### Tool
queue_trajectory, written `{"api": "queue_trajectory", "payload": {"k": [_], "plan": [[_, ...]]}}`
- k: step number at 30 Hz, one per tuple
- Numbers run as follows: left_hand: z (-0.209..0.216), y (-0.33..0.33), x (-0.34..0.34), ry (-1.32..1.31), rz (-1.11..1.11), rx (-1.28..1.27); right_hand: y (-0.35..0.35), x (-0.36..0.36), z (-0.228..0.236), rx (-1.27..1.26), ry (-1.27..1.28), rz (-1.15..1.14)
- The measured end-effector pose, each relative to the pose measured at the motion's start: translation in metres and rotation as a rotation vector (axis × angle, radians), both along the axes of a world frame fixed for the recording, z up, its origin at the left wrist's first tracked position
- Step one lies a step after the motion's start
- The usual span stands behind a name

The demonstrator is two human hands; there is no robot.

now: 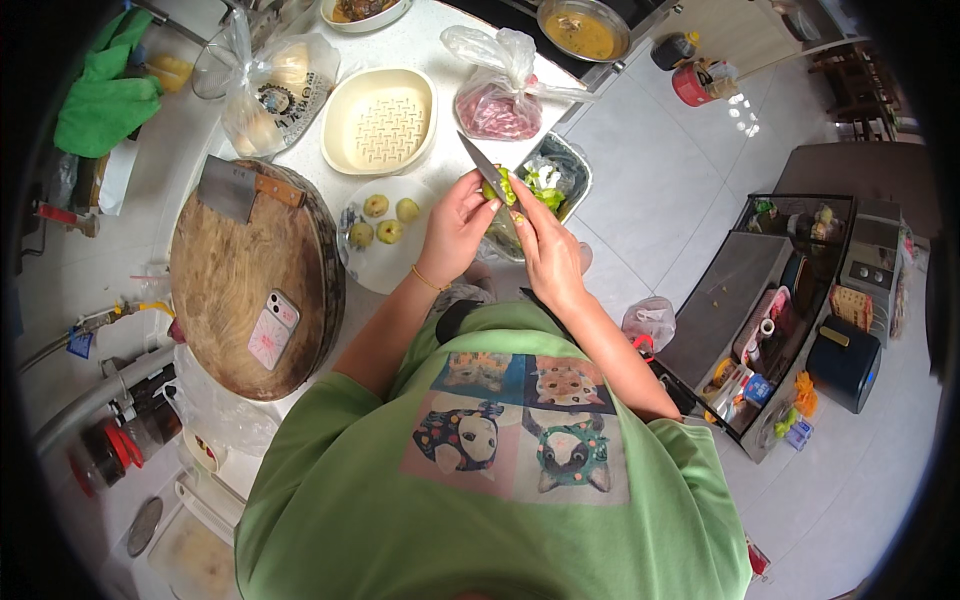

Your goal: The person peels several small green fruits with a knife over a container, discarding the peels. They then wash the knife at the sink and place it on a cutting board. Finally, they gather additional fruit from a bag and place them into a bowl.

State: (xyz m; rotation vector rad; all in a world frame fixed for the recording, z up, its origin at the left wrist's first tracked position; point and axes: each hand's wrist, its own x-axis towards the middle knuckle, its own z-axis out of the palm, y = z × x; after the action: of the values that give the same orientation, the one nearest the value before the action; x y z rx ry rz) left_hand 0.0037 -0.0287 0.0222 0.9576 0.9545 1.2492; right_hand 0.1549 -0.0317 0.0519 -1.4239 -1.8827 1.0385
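Observation:
My left hand is closed on a small bright green vegetable or fruit, its exact kind unclear. In my right hand is a kitchen knife, its blade pointing up and to the left against the green piece. Both hands meet close to the counter's edge, beside a lined waste bin with green and white scraps in it. Left of them, a pale round plate carries several peeled, round yellow-green pieces.
A cleaver and a phone lie on the round wooden chopping block. Behind the plate are a cream slotted basket, bagged red meat and bagged buns. A pan of yellow food stands on the stove.

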Motion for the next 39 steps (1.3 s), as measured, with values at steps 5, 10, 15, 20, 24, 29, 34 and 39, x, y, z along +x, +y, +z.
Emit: {"api": "queue_trajectory", "payload": {"k": [5, 10, 15, 20, 24, 29, 34, 39], "plan": [[0.002, 0.002, -0.004, 0.001, -0.023, -0.024, 0.005, 0.001, -0.005, -0.083, 0.311, 0.001], [0.012, 0.008, -0.01, -0.064, -0.095, -0.041, 0.009, 0.008, 0.001, -0.58, 0.71, 0.011], [0.019, 0.01, -0.015, -0.083, -0.165, -0.077, 0.012, 0.016, 0.015, -0.823, 0.839, -0.025], [0.023, 0.012, -0.021, -0.127, -0.237, -0.106, 0.015, 0.021, 0.018, -0.91, 0.938, 0.0], [0.024, 0.012, -0.028, -0.206, -0.305, -0.165, 0.019, 0.025, 0.017, -0.996, 0.999, -0.012], [0.023, 0.013, -0.034, -0.327, -0.367, -0.211, 0.021, 0.033, 0.016, -1.086, 1.093, -0.058], [0.021, 0.014, -0.033, -0.457, -0.361, -0.215, 0.025, 0.038, 0.014, -1.113, 1.188, -0.025], [0.018, 0.016, -0.029, -0.559, -0.358, -0.188, 0.025, 0.038, 0.011, -1.083, 1.15, -0.027]]}}
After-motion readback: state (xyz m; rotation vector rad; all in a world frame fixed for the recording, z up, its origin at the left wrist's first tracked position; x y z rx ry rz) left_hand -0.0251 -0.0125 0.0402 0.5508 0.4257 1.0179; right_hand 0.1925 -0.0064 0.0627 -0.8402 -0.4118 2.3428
